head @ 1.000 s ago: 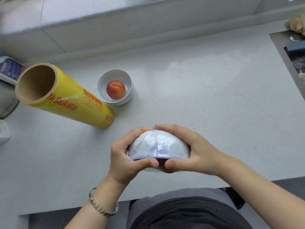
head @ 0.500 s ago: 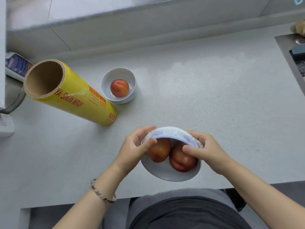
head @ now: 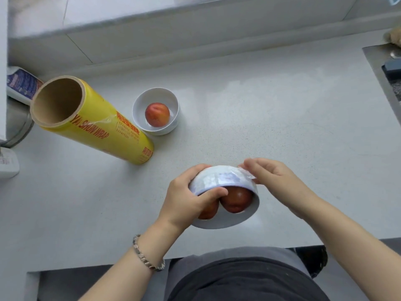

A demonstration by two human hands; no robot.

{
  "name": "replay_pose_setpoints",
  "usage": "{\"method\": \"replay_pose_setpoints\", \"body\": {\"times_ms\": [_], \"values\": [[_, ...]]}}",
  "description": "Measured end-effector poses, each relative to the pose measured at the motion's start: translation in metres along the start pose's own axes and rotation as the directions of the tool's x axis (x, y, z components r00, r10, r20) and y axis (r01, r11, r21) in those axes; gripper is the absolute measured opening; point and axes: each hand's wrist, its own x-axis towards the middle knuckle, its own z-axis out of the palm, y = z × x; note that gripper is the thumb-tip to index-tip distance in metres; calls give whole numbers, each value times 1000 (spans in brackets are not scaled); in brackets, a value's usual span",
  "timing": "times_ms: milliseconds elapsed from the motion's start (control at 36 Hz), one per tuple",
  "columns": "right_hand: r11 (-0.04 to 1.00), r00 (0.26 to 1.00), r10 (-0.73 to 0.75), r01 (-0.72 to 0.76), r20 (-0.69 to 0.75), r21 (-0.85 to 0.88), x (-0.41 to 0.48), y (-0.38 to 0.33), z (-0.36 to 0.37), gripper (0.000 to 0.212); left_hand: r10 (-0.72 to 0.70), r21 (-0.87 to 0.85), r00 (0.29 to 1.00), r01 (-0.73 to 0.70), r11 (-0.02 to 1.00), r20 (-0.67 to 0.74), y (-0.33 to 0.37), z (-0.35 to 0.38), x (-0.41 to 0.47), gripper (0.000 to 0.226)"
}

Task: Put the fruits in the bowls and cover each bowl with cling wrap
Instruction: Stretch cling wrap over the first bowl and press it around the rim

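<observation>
A white bowl [head: 225, 221] with two red fruits [head: 237, 199] is tilted toward me near the counter's front edge, and cling wrap [head: 221, 178] is stretched over it. My left hand [head: 188, 198] grips the bowl's left side, thumb across the wrapped opening. My right hand [head: 275, 181] pinches the wrap at the bowl's far right rim. Further back stands a second, smaller white bowl [head: 138, 107] holding one red fruit [head: 157, 114]; whether it is covered I cannot tell. A yellow cling wrap roll [head: 97, 124] lies to its left.
The grey counter [head: 282, 118] runs to a low back wall. A sink edge [head: 377, 68] is at the far right. At the far left are a blue-and-white packet [head: 21, 85], a metal pot rim [head: 19, 127] and a white object [head: 8, 166].
The bowl was upside down in both hands; it has been turned back so its opening with the fruits faces me. My right hand has shifted from the underside to the far rim.
</observation>
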Motion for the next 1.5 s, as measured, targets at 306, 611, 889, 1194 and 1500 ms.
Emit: {"method": "replay_pose_setpoints", "body": {"times_ms": [306,611,889,1194,1500], "values": [[973,966,204,-182,156,-142,9,-14,1,34,77,80,996,-74,994,-46,-12,-3,-15,63],[881,941,283,-332,188,336,16,-16,-1,22,127,53,992,-127,990,2,-14,-11,-18,60],[848,735,451,-529,506,13,21,-17,-16,31,193,123,980,-197,973,41,-15,-18,-15,67],[792,646,571,-596,506,-132,19,-18,-15,31,238,158,966,-251,955,101,-19,-14,-17,70],[979,991,136,-137,17,153,10,0,8,22,183,143,976,-199,969,120,-22,-15,-16,70]]}}
